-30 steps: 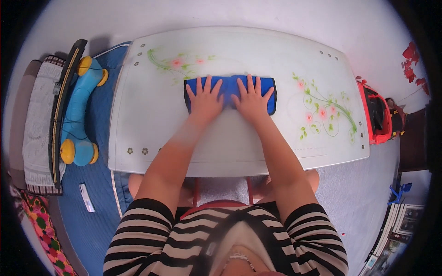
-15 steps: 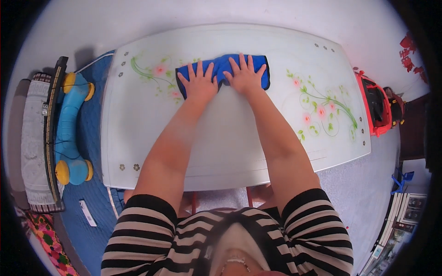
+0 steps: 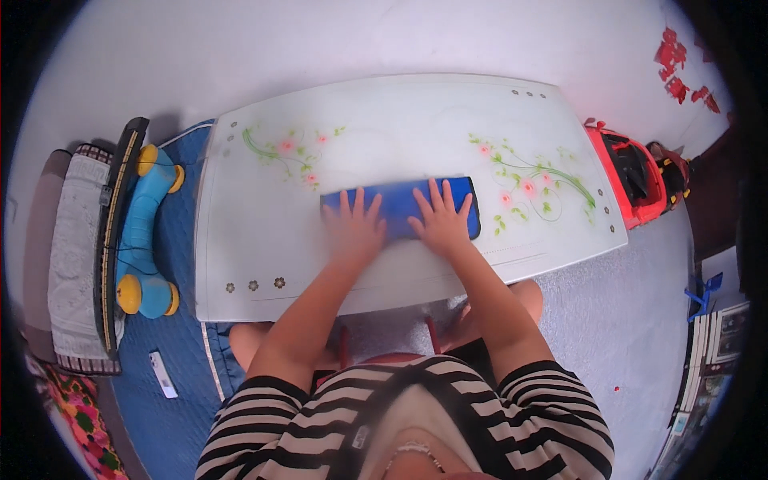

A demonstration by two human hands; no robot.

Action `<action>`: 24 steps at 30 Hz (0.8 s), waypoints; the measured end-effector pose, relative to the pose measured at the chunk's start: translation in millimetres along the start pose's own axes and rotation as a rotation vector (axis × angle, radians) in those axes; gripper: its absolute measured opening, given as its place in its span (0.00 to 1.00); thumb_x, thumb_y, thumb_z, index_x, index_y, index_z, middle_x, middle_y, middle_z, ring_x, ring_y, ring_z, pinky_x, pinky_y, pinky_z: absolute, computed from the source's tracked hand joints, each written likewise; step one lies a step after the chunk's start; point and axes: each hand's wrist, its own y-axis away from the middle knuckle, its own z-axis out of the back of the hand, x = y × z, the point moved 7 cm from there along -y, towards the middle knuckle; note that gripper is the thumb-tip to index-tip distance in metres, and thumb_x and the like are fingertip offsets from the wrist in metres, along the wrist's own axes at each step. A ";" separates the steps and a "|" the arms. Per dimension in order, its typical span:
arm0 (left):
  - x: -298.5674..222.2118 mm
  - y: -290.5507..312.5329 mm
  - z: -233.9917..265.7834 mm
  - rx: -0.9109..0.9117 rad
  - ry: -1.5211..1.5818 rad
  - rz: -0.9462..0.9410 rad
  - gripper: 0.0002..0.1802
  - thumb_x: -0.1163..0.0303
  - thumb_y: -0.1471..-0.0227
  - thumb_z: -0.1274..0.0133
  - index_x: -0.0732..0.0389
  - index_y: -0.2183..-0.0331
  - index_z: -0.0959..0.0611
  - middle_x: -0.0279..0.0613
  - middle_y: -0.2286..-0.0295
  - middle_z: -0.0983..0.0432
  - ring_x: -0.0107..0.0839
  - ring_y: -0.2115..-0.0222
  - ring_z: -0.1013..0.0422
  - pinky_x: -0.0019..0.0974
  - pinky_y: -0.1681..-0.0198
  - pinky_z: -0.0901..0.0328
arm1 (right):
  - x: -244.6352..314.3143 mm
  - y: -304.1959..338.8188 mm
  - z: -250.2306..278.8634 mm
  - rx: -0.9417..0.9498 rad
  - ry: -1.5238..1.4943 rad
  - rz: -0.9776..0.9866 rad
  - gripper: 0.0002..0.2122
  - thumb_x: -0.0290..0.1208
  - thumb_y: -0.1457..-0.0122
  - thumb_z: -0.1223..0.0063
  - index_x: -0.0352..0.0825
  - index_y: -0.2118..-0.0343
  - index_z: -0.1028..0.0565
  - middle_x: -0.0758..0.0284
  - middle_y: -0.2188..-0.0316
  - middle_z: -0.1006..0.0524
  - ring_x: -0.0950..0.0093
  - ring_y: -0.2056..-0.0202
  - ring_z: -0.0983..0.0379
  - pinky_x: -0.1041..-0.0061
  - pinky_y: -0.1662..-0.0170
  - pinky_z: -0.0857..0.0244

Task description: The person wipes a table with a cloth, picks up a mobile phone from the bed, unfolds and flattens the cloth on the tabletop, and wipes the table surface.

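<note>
A blue cloth with black edging [image 3: 398, 210] lies flat on the white table [image 3: 304, 272], near the middle. My left hand [image 3: 358, 226] rests on its left part with the fingers spread, somewhat smeared by motion. On the cloth's right part lies my right hand [image 3: 442, 222], palm down and fingers apart. Both hands press from above and grip nothing. A strip of blue shows between them, and the cloth's near edge is partly covered by the hands.
Left of the table are a blue mat [image 3: 180, 264], a blue toy with yellow ends [image 3: 144, 232] and rolled bedding [image 3: 76, 248]. A white remote-like object [image 3: 163, 374] lies on the mat. A red toy car [image 3: 632, 180] stands beyond the table's right edge.
Both hands and the cloth have come nearer to me across the table. The cloth looks flatter and straighter than before. The whole view has shifted slightly.
</note>
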 end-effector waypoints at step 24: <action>-42.8 27.1 -0.4 -0.025 0.080 -0.099 0.33 0.50 0.39 0.55 0.43 0.34 0.35 0.47 0.32 0.49 0.55 0.31 0.59 0.76 0.36 0.67 | -25.1 57.5 25.9 0.091 0.062 -0.125 0.31 0.59 0.36 0.57 0.53 0.32 0.39 0.64 0.29 0.47 0.59 0.28 0.56 0.30 0.35 0.66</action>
